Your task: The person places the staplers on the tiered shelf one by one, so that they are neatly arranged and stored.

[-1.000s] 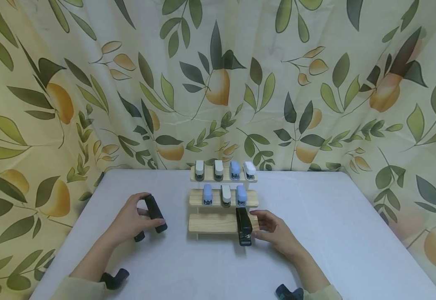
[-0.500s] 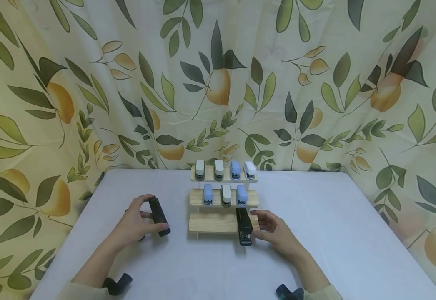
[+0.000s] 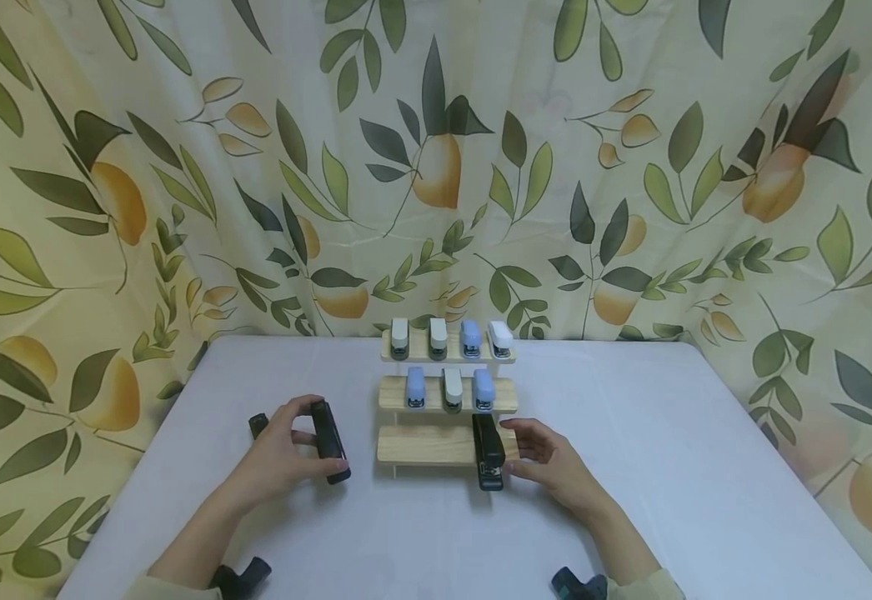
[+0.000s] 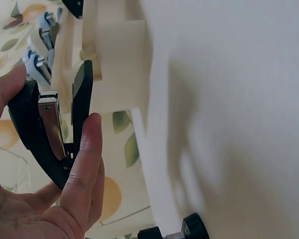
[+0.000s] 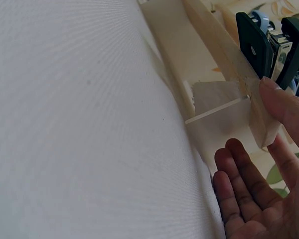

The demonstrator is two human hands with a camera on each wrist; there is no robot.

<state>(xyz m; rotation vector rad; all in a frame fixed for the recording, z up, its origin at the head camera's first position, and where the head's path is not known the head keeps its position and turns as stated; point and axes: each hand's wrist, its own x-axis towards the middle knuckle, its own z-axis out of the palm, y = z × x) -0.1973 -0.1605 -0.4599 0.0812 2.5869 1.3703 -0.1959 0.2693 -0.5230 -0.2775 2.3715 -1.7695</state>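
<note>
My left hand holds a black stapler above the white table, thumb on one end and fingers at the other. In the left wrist view this stapler has its jaws spread, with the metal magazine showing. A second black stapler stands on the bottom shelf of a three-tier wooden rack, at its right end. My right hand has thumb and index finger about that shelf's right end, the thumb close against the stapler; the other fingers are loose.
Small staplers in blue, grey and white stand on the rack's upper tiers, including a blue stapler and a white stapler. Another black object lies behind my left hand, mostly hidden. A leaf-patterned curtain hangs behind the table.
My left hand has moved right and slightly nearer to me with the stapler. The black object behind it now shows on its far side. My right hand has stayed put.
</note>
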